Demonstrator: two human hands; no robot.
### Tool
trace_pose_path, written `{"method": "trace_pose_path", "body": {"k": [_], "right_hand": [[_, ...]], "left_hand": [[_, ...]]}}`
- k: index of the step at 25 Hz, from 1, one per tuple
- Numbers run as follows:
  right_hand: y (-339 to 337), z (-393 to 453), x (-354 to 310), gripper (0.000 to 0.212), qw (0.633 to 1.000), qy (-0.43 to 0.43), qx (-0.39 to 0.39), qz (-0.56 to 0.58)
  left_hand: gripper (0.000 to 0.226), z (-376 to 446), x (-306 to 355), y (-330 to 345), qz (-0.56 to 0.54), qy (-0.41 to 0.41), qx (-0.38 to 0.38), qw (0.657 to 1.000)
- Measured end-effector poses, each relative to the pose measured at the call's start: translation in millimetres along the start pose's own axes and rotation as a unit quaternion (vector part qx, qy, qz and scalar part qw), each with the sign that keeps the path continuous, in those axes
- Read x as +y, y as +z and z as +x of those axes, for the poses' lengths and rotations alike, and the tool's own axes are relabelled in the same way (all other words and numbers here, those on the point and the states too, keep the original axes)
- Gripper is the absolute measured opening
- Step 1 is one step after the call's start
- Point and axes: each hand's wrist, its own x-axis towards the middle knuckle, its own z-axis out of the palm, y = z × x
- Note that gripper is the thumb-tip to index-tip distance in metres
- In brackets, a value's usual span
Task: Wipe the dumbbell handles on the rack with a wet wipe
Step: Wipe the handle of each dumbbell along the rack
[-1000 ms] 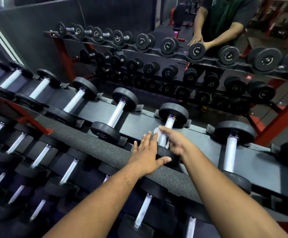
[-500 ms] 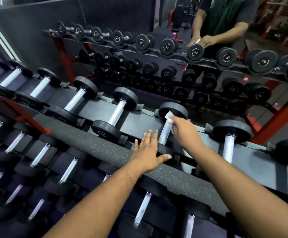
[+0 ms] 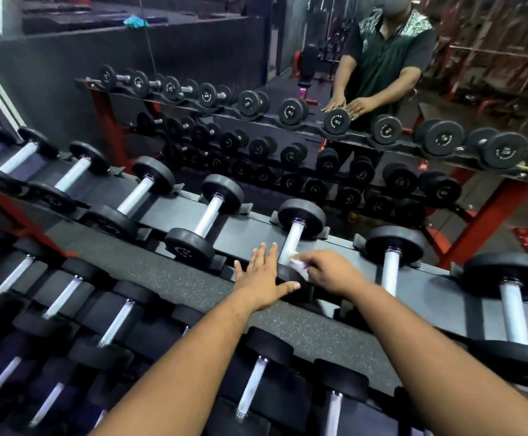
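Back down the handle (image 3: 291, 243) slid the right hand (image 3: 328, 272) pinching one wipe (image 3: 297, 263); left hand (image 3: 264, 280) rests flat, fingers straight.

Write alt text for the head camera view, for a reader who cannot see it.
A person's right hand presses a white wet wipe against the near end of a dumbbell handle on a gym rack, while the left hand rests flat on that dumbbell's near head. Another person stands behind a second dumbbell rack beyond.
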Motion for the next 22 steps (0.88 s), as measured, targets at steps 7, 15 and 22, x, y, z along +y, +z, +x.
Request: {"method": "trace_pose_path", "body": {"k": [7,15,22], "right_hand": [[15.8,-110.7,-30.5,0.022,0.792,0.163,0.152,0.569],[15.7,-196.2,-56.5,0.022,0.73,0.151,0.203,0.634],[22.5,-252.2,-80.9,0.015,0.751,0.165,0.205,0.605]], "left_hand": [[0.084,-52.8,36.3,28.0,-0.128,0.014,0.182,0.975],[0.009,-132.1,87.2,68.4,-0.47,0.035,0.143,0.87],[0.008,-187.9,97.7,59.4,-0.508,0.044,0.133,0.85]]}}
